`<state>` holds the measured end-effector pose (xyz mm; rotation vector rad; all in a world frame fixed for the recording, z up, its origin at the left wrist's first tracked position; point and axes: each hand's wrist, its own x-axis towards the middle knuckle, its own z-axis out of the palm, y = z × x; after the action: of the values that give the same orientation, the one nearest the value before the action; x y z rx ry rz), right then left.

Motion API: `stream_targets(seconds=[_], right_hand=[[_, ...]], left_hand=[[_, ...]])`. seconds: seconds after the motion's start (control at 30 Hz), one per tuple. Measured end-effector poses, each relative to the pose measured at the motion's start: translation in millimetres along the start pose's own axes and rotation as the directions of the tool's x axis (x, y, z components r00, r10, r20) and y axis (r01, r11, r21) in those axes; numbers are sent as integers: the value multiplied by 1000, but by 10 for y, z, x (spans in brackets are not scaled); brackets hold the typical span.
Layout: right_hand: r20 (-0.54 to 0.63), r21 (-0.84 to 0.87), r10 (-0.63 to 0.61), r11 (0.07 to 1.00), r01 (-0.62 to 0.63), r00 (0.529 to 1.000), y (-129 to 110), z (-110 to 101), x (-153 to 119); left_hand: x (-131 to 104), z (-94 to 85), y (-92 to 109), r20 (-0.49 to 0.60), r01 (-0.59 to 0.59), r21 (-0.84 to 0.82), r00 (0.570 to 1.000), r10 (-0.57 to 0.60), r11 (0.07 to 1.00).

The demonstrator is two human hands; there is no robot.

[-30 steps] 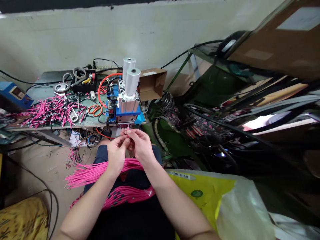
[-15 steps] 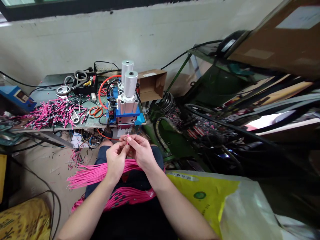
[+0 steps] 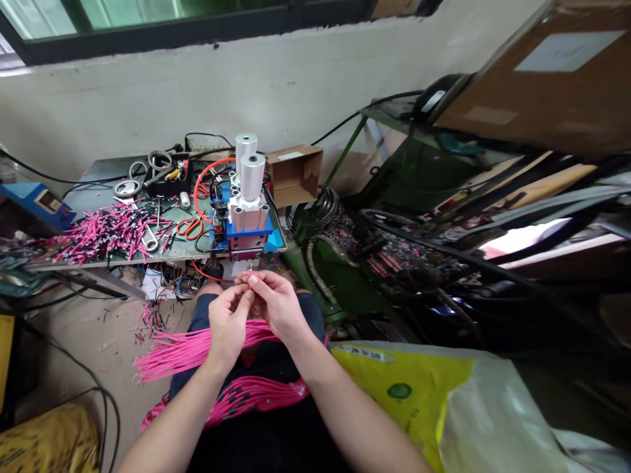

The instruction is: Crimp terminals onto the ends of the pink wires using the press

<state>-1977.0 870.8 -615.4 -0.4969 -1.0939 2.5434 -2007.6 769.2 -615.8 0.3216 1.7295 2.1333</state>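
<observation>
Between the fingertips of both hands is a short end of pink cable (image 3: pixel 250 278) with a pale, metallic-looking tip pointing up. My left hand (image 3: pixel 231 318) pinches it from the left, its thumb against the fingers. From the other side my right hand (image 3: pixel 277 303) closes on the same cable end, thumb on top. Across my lap, under the wrists, lies a bundle of pink cables (image 3: pixel 180 351). A second pink bundle (image 3: pixel 256 394) with dark bands rests closer to my body. Just beyond the hands stands a blue and silver press (image 3: pixel 249 213) at the bench edge.
The bench (image 3: pixel 106 174) carries a heap of pink and black cable offcuts (image 3: pixel 108 230), orange-handled scissors (image 3: pixel 190 228), tape rolls (image 3: pixel 127 188) and a black box of tools (image 3: pixel 170 177). An open carton (image 3: pixel 296 177) stands behind the press. A yellow and white sack (image 3: pixel 394 381) lies at right.
The camera view has tilted up slightly, so bench and press sit lower in the picture. Both hands keep the same pinch on the cable end.
</observation>
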Motion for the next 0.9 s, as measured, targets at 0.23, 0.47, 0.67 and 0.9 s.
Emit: stream_targets(seconds=[0.23, 0.47, 0.67, 0.9], right_hand=[[28, 5, -15, 1000, 15, 999, 27, 20, 1], [55, -4, -37, 999, 38, 998, 41, 17, 3], [48, -8, -30, 1000, 30, 998, 50, 22, -11], [-35, -41, -246, 969, 244, 969, -60, -35, 57]], left_hand=[[-8, -34, -14, -4, -4, 16, 1000, 4, 1000], [-29, -69, -25, -5, -18, 79, 1000, 18, 997], [-22, -63, 21, 5, -31, 113, 1000, 31, 993], [-83, -285, -146, 113, -64, 311, 993, 30, 948]])
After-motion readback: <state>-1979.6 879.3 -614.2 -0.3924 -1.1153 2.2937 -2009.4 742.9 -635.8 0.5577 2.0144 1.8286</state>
